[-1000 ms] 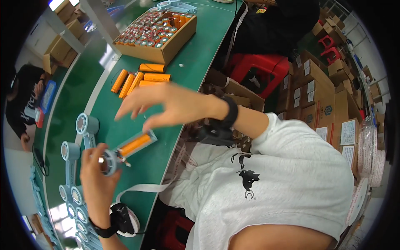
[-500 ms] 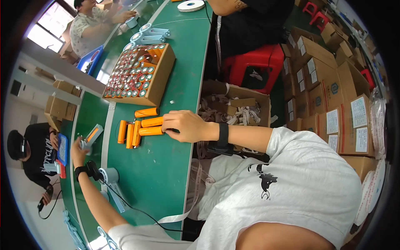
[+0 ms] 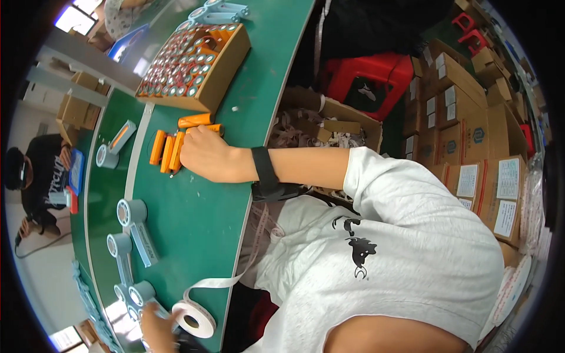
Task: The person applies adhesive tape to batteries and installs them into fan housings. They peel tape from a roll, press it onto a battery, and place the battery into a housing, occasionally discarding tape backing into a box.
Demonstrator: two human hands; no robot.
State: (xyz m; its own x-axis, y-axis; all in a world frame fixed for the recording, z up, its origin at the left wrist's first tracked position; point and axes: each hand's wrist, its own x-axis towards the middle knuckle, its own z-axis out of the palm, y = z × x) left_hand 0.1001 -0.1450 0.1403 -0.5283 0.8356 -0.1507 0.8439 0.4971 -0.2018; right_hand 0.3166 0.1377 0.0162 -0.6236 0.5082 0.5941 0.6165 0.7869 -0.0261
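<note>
My right hand (image 3: 206, 156) is curled down over a group of orange cylindrical batteries (image 3: 168, 152), its fingers closed around the right-hand ones and partly hidden. One battery (image 3: 195, 120) lies just beyond the knuckles. At the lower left, my left hand (image 3: 158, 329) is blurred, close to several light-blue handles with round heads (image 3: 141, 292) and beside a roll of white tape (image 3: 194, 319). What its fingers do is unclear. Across the metal strip lies another light-blue handle (image 3: 122, 136) with an orange battery showing in it.
A cardboard box (image 3: 220, 82) packed with wired batteries stands farther up the green table (image 3: 194, 229). More light-blue handles (image 3: 138, 235) lie nearer. Right of the table edge are an open scrap carton (image 3: 371, 126), a red stool (image 3: 394, 76) and stacked cartons (image 3: 450, 141). A co-worker (image 3: 44, 170) sits at the left.
My left hand has left the handle with the battery, now lying on the table, and moved down toward the other handles. My right hand has shifted left over the batteries. The view has shifted.
</note>
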